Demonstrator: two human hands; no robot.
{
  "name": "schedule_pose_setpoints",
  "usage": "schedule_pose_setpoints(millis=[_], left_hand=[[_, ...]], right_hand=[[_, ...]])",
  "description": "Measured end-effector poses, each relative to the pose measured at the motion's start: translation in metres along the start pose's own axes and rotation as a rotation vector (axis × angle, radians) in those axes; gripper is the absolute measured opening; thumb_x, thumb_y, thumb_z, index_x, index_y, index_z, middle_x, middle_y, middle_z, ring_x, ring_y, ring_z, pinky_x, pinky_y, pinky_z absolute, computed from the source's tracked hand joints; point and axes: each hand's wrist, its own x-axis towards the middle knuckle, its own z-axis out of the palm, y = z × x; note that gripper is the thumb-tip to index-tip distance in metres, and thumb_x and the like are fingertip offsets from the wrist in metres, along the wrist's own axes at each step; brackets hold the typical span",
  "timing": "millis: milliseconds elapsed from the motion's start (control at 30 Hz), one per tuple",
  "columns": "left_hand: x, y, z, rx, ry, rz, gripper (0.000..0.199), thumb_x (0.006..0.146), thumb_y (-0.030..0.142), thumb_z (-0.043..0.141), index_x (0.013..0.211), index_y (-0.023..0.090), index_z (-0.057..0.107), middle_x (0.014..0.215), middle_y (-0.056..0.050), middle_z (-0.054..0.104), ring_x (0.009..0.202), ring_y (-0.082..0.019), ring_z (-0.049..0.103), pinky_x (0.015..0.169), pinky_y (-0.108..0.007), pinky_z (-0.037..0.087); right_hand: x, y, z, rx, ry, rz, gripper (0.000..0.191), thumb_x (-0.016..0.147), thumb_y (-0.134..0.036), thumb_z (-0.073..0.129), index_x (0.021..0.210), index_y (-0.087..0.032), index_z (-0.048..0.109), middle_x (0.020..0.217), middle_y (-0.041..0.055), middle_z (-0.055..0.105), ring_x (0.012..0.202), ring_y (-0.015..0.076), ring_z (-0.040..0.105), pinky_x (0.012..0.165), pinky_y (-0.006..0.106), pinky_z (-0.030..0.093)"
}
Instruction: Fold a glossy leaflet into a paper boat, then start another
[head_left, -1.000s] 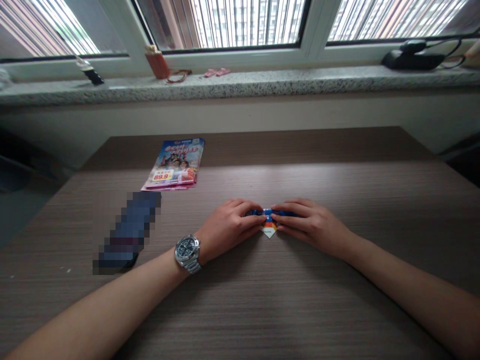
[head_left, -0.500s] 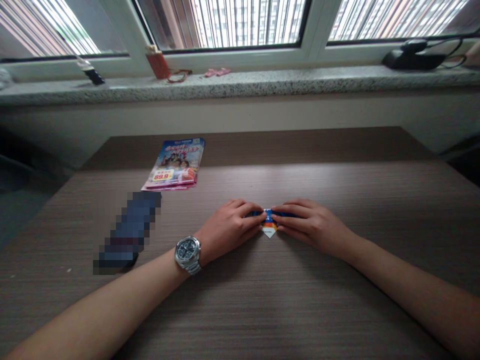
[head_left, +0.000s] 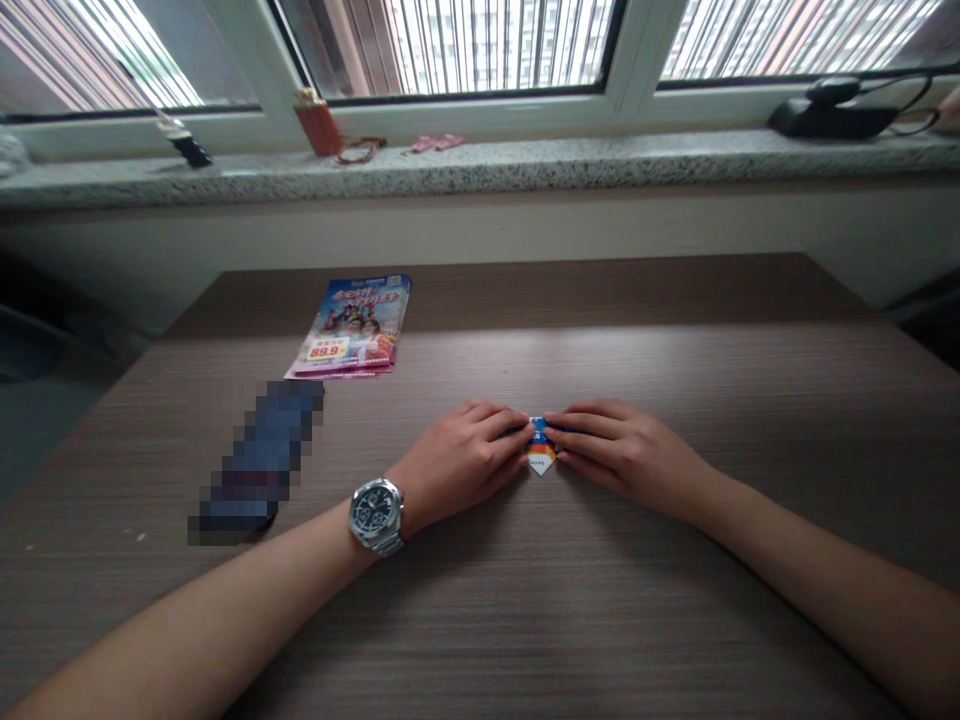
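A small folded paper (head_left: 541,452), blue, orange and white, lies on the brown wooden table (head_left: 480,620) with its white tip pointing toward me. From the left, my left hand (head_left: 466,455) presses on it, fingers together and partly curled; a silver watch (head_left: 376,510) is on that wrist. On the opposite side my right hand (head_left: 626,452) holds the paper down with its fingertips. Both hands cover the paper's outer parts, and the thumbs are mostly hidden.
A stack of colourful flyers (head_left: 356,325) lies at the back left. Nearer me is a pixelated dark blue object (head_left: 262,460). The stone windowsill (head_left: 570,165) bears a red lighter-like item (head_left: 319,128), a pink item (head_left: 437,143) and a black device (head_left: 844,118).
The fingers of my left hand have shifted slightly on the paper, uncovering a bit more of its left edge. My right hand is almost unchanged.
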Motion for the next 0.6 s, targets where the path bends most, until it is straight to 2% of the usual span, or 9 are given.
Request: schedule_pose_setpoints(millis=[233,600], left_hand=[[-0.0017,0.0051,-0.0021,0.012,-0.067,-0.014,0.035,0.104,0.036,0.053,0.130,0.016,0.063,0.137,-0.011,0.064,0.116,-0.027,0.064,0.099,-0.042,0.056],[-0.0001,0.0075,-0.0070,-0.014,-0.084,-0.027,0.043,0.103,0.043,0.052,0.135,0.015,0.060,0.143,-0.010,0.062,0.127,-0.028,0.059,0.109,-0.044,0.049]], right_hand=[[-0.0001,-0.0018,0.0019,-0.076,-0.014,-0.027,0.029,0.100,-0.026,0.059,0.127,-0.019,0.070,0.130,0.0096,0.073,0.114,0.0293,0.068,0.097,0.048,0.060],[0.0013,-0.0056,0.0003,-0.121,0.017,-0.067,0.030,0.102,-0.025,0.056,0.128,-0.015,0.068,0.137,0.0098,0.069,0.119,0.0281,0.067,0.099,0.046,0.059]])
